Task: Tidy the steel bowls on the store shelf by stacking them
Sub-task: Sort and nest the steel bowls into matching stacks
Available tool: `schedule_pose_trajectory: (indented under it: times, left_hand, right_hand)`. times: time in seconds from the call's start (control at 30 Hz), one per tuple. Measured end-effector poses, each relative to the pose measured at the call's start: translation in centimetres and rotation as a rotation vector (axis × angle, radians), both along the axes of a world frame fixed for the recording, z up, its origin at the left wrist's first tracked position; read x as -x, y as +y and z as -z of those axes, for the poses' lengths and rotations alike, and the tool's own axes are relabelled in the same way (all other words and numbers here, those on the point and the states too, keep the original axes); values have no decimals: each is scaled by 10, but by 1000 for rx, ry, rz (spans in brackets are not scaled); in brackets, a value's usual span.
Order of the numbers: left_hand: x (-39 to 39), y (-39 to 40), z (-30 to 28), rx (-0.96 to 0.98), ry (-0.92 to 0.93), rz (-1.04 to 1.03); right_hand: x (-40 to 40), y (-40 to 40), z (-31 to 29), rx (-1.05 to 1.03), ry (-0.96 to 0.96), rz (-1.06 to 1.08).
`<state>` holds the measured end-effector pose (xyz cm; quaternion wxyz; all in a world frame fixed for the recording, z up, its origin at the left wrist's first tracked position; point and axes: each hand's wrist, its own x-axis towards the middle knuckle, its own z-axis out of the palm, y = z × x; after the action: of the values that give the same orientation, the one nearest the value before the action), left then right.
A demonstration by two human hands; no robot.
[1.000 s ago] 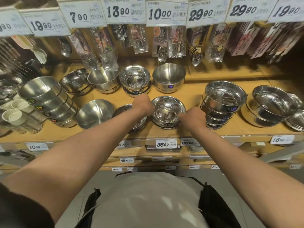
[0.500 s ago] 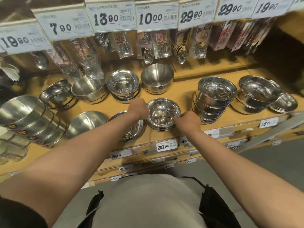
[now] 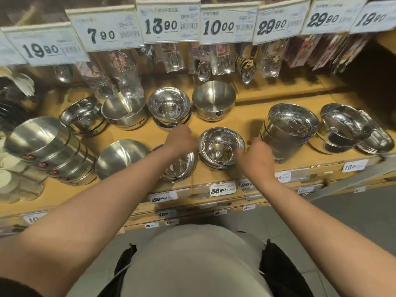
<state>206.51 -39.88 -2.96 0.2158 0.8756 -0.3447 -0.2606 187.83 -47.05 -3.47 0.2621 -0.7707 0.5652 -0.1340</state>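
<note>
Currently both hands flank a short stack of shallow steel bowls (image 3: 221, 147) near the front edge of the wooden shelf (image 3: 252, 123). The left hand (image 3: 182, 140) sits at the stack's left rim, fingers curled; whether it grips the rim cannot be determined. The right hand (image 3: 256, 156) sits at the right rim, fingers curled against the bowl wall, apparently holding it. The step in hand is judged to be seating or lifting this stack. A second shallow bowl (image 3: 179, 168) lies just beside it, partly under the left forearm, and a tall bowl stack (image 3: 289, 133) stands just to the right. The next move calls for an even two-sided grip, a level lift, and concentric placement to avoid tilting.
</note>
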Motion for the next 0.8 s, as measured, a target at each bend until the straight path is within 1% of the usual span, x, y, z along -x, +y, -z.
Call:
schedule_pose_trajectory:
  times: [0.03, 0.07, 0.13, 0.2, 0.27, 0.33, 0.47, 0.57, 0.67, 0.73, 0.8]
  left_hand:
    - [-5, 12, -4, 23, -13, -46]
    - [-10, 25, -7, 24, -51, -76]
    - [-22, 50, -11, -28, -110, -132]
    - [-31, 71, -15, -84, -114, -193]
    - [-32, 87, -18, -115, -121, -222]
    - [-27, 100, -17, -153, -124, -236]
    - [-12, 112, -4, -250, -58, -232]
    - [-3, 113, 2, -174, -22, -301]
    - [1, 118, 5, -88, 14, -363]
    - [2, 123, 6, -51, 35, -379]
    - [1, 125, 2, -13, 61, -435]
  right_hand:
    - [-1, 12, -6, 34, -37, -45]
    - [-5, 23, -11, 12, -73, -101]
    - [-18, 40, -16, -152, -111, -221]
    - [-36, 49, -14, -326, -63, -315]
    - [-53, 53, -9, -376, 14, -380]
    - [-64, 53, 1, -392, 40, -361]
    - [-80, 59, 21, -408, 71, -308]
    - [-91, 69, 30, -350, 103, -272]
    - [-93, 79, 32, -315, 80, -219]
    - [-92, 85, 30, -363, 60, -222]
    - [-92, 88, 22, -430, -10, -191]
